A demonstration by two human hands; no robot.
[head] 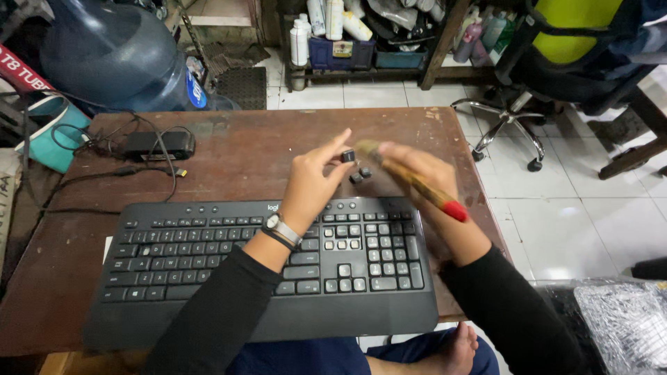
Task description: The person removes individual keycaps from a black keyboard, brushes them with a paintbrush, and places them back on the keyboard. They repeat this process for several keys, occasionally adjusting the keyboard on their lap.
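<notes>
- The keyboard (208,271) is black, wide and stiff, lying flat on the tabletop (264,149). Some key slots are bare, so I'd lift it by both ends.
- Your right hand (417,170) is wrapped around a wooden brush (417,182) with a red tip. It's light; I'd hold it mid-handle.
- Your left hand (316,177) is pinching a tiny black keycap (348,156) just above the far edge. It's probably slippery, so hold it by the sides.
- Two loose keycaps (360,175) sit just below.

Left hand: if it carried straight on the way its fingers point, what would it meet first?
Probably the brush in the right hand: the left hand, pinching a keycap, points straight at its bristles, though depth is unclear.
</notes>
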